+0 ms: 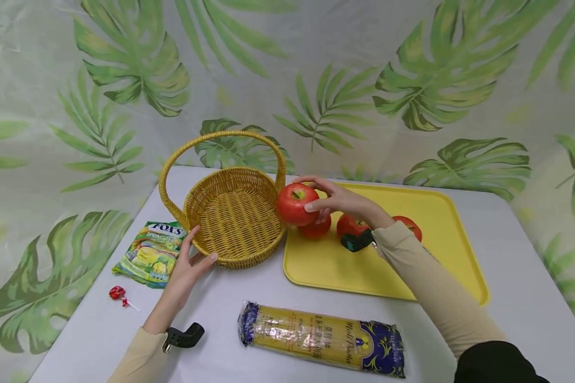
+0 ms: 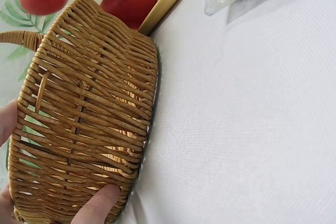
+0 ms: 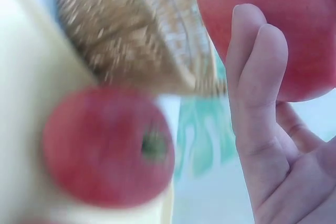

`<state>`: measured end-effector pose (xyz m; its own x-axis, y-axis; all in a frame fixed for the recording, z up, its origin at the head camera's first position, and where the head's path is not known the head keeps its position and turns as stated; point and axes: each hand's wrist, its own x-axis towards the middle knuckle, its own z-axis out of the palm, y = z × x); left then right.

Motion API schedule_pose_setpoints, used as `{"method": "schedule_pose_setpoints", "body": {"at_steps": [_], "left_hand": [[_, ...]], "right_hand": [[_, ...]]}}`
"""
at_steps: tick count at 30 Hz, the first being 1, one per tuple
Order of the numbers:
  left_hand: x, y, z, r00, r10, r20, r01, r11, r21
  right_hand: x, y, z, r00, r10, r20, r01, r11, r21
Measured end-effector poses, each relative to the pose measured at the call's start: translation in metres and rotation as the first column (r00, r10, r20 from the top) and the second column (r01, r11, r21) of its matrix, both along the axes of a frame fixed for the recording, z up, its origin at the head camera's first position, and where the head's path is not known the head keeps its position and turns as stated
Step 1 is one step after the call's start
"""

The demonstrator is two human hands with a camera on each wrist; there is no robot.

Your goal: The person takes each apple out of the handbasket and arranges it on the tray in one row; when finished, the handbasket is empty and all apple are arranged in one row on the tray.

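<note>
My right hand [image 1: 342, 201] holds a red apple [image 1: 292, 206] above the right rim of a woven basket [image 1: 241, 223] with an upright handle [image 1: 220, 135]. In the right wrist view, the fingers [image 3: 262, 66] lie against the side of the held apple [image 3: 283, 35]. My left hand [image 1: 184, 274] grips the basket's near-left rim, its thumb [image 2: 97, 205] against the outer wall in the left wrist view. No apple shows inside the basket. Three more apples lie on the yellow tray [image 1: 441, 250]: one below the held apple [image 1: 316, 229], one in the middle [image 1: 350, 225] and one farther right [image 1: 409, 226].
Left of the basket lies a green bag of FOX'S sweets [image 1: 153, 255], with a red lollipop [image 1: 117, 293] nearer to me. A long pack of spaghetti [image 1: 321, 338] lies at the front of the white table [image 1: 220, 319]. Leaf-patterned cloth hangs behind.
</note>
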<state>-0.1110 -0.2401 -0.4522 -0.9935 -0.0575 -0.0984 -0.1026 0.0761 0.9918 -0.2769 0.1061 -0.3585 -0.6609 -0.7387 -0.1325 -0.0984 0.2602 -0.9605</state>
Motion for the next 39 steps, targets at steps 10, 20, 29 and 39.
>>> {"method": "schedule_pose_setpoints", "body": {"at_steps": [10, 20, 29, 39], "left_hand": [[0.001, 0.001, 0.001, 1.000, 0.003, 0.008, -0.003, 1.000, -0.008], [0.001, 0.000, 0.002, 1.000, -0.002, 0.015, 0.002, 1.000, -0.019], [0.001, 0.000, 0.002, 1.000, 0.000, 0.017, 0.000, 1.000, -0.005], [0.000, 0.002, 0.003, 0.999, 0.013, 0.031, -0.013, 1.000, -0.018]], "right_hand": [[0.008, 0.096, -0.003, 0.985, -0.172, -0.014, 0.173, 0.983, 0.062], [0.025, 0.182, -0.001, 0.951, -0.303, -0.064, 0.306, 0.952, 0.030], [0.043, 0.245, -0.015, 0.913, -0.395, -0.099, 0.395, 0.918, -0.020], [0.066, 0.293, -0.057, 0.876, -0.480, -0.059, 0.482, 0.876, 0.033]]}}
